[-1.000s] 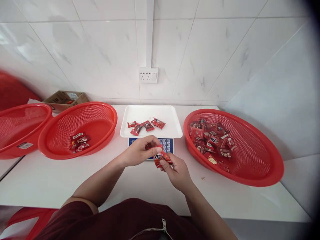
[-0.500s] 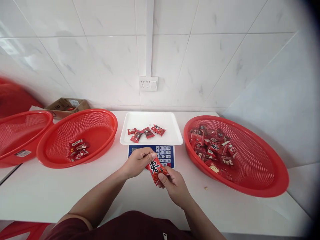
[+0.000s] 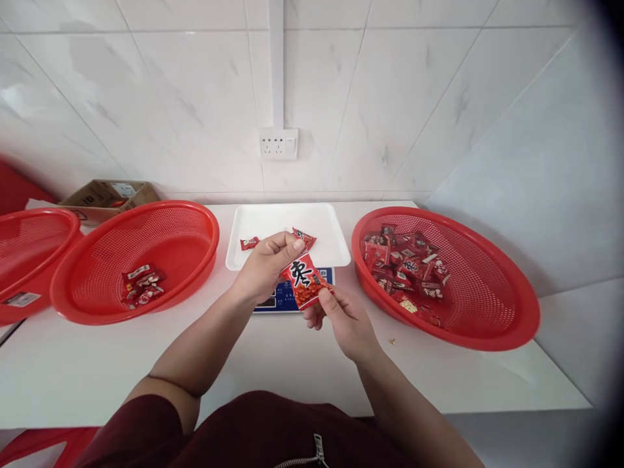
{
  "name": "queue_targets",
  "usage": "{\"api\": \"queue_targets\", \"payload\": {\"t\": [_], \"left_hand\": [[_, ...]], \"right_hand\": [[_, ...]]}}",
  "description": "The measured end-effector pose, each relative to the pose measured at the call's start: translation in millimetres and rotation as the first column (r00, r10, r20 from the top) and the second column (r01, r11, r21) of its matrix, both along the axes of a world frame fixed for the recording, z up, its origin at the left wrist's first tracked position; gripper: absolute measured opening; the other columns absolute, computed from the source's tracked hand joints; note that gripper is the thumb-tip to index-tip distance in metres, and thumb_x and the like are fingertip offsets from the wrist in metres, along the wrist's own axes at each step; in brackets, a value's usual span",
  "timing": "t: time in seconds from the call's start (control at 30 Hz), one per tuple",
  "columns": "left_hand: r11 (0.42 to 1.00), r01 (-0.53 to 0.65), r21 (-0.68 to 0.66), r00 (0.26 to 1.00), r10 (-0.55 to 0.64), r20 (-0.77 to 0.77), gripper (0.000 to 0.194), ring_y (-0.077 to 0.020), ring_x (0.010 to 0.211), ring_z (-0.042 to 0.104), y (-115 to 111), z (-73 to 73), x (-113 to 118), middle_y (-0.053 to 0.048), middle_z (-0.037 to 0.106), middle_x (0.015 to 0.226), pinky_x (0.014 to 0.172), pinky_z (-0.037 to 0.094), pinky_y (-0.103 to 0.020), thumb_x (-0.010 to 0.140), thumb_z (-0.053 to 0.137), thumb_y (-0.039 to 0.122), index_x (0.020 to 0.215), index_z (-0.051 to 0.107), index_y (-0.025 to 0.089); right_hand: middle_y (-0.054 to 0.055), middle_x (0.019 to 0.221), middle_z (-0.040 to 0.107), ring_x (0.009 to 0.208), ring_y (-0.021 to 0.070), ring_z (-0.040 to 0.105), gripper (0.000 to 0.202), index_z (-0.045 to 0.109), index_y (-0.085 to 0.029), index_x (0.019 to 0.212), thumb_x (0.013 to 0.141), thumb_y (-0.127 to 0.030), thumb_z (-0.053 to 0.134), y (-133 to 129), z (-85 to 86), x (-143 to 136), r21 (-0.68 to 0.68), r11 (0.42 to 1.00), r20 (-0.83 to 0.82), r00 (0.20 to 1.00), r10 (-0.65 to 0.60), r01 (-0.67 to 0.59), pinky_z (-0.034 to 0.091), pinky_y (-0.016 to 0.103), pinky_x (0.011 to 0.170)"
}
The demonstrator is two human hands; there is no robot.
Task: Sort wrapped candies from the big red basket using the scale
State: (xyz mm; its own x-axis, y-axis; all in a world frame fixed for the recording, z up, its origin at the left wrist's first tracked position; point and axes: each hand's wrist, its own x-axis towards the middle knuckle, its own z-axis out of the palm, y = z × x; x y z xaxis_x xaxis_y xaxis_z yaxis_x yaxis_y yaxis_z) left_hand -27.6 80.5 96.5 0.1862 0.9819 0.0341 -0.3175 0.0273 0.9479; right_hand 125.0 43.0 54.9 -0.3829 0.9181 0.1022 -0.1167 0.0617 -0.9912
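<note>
L hand (image 3: 262, 268): nearly closed, thumb & fingers pinching the upper end of a red pkt (image 3: 303, 281) w/ a large black character. R hand (image 3: 350, 325): thumb & index closed on the pkt's lower R corner, other fingers curled beneath. Pkt is tilted, btwn hands, in view over the blue scale (image 3: 273, 300); clearance can't be judged. Beyond: white tray (image 3: 334, 244) w/ loose pkts, incl. one at L (image 3: 249, 243) & one partly behind L hand (image 3: 306, 239). To R, red basket (image 3: 529, 315) w/ a heap of pkts (image 3: 409, 266); to L, second basket (image 3: 210, 237) w/ a small cluster (image 3: 145, 286). Small scrap (image 3: 392, 341) lies on table (image 3: 292, 370), near R basket.

Risks (judged): pkt could slip, b/c only its ends are pinched; wrapper could crease or tear if hands pull apart; L wrist or fingers could nudge tray or its pkts, b/c of apparent proximity; pressure on scale could disturb a reading.
</note>
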Motion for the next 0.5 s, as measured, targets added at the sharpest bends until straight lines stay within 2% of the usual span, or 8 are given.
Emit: {"api": "queue_targets", "payload": {"t": [0.1,0.3,0.4,0.5], "left_hand": [[0.999,0.048,-0.009,0.998,-0.048,0.034,0.03,-0.0043,0.043,0.042,0,12.6,4,0.006,0.05,0.053,0.04,0.034,-0.015,0.074,0.066,0.038,0.064,0.049,0.015],[0.994,0.106,0.026,0.988,-0.108,0.107,0.027,-0.0037,0.042,0.044,-6,27.3,7,0.005,0.053,0.053,0.041,0.035,-0.014,0.073,0.068,0.033,0.062,0.051,0.014],[0.989,0.129,0.068,0.984,-0.136,0.112,0.026,-0.0032,0.041,0.043,-8,35.0,7,0.006,0.051,0.05,0.04,0.035,-0.014,0.072,0.069,0.03,0.061,0.052,0.014],[0.986,0.131,0.1,0.987,-0.139,0.085,0.026,-0.0034,0.041,0.044,-9,40.8,7,0.006,0.052,0.05,0.04,0.036,-0.013,0.071,0.071,0.03,0.061,0.053,0.014]], "right_hand": [[0.001,0.059,0.059,0.052,0.0111,0.054,0.037,0.056,-0.018,0.066,0.089,-0.044,0.041,-5,10.8,6,0.07,0.998,0.01,1.0,0.002,-0.003,0.045,0.024,0.05],[0.001,0.06,0.058,0.054,0.0103,0.055,0.034,0.056,-0.018,0.066,0.091,-0.035,0.04,-18,32.0,12,0.274,0.961,0.092,0.996,-0.005,-0.021,0.045,0.022,0.05],[0.0,0.058,0.058,0.052,0.0094,0.054,0.034,0.056,-0.018,0.064,0.091,-0.032,0.04,-20,37.8,14,0.369,0.929,0.157,0.987,-0.032,-0.029,0.044,0.02,0.05],[0.0,0.057,0.058,0.05,0.0089,0.054,0.035,0.056,-0.018,0.062,0.091,-0.032,0.04,-20,40.5,16,0.404,0.914,0.178,0.983,-0.05,-0.026,0.044,0.02,0.049]]}}
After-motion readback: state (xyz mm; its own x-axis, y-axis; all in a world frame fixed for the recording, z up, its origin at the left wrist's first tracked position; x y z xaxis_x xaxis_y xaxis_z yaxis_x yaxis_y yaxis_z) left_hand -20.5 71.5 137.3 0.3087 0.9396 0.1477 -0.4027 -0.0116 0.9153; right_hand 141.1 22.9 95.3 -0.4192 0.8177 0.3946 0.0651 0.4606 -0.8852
